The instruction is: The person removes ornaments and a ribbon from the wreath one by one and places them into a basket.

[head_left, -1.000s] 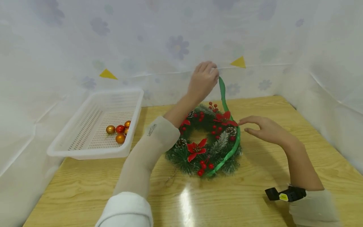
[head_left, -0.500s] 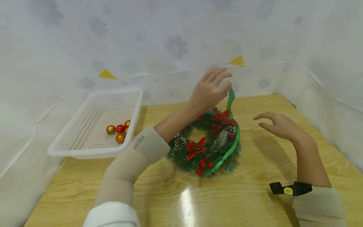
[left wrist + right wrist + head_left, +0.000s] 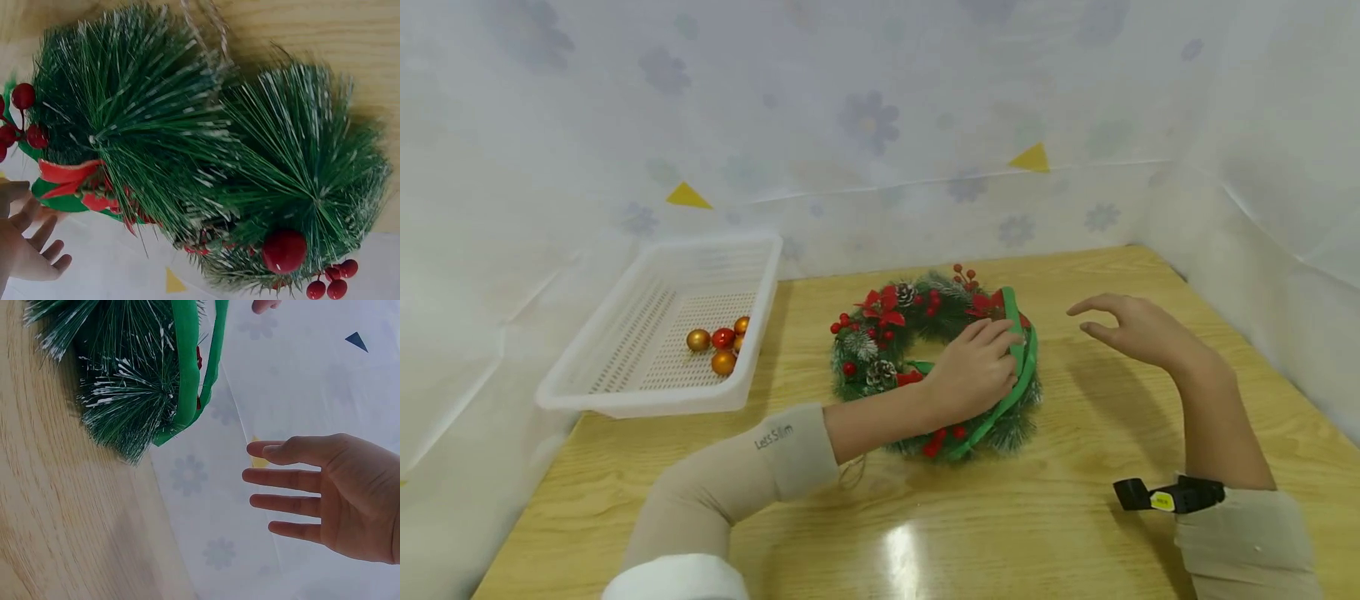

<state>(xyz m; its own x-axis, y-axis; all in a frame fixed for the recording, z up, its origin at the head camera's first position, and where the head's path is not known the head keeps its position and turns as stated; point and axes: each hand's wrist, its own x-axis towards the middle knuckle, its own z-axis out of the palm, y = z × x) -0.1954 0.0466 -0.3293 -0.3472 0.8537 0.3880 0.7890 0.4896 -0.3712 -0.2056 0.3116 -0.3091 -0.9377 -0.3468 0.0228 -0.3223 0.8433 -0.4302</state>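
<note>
A green wreath (image 3: 859,390) with red poinsettias, berries and pine cones lies on the table. My left hand (image 3: 970,375) reaches over its right half, pinching a green ribbon (image 3: 1011,307) between thumb and forefinger; the other fingers extend loosely. The ribbon folds back at the far right of the wreath and runs down its right side. In the left wrist view, the ribbon (image 3: 65,201) passes behind a red poinsettia (image 3: 78,181) at my fingertips. To the right of the wreath, my right hand (image 3: 1138,333) hovers with nothing in it, fingers spread in the right wrist view.
A white perforated basket (image 3: 568,392) stands at the left with several gold, orange and red baubles (image 3: 723,338) in it. A patterned white sheet (image 3: 865,225) rises behind the table (image 3: 1000,533). A thin twine (image 3: 852,475) trails from the wreath's front left.
My left hand has come down and toward me from high behind the wreath, bringing the ribbon over the wreath's right side. My right hand has drawn away to the right from the wreath.
</note>
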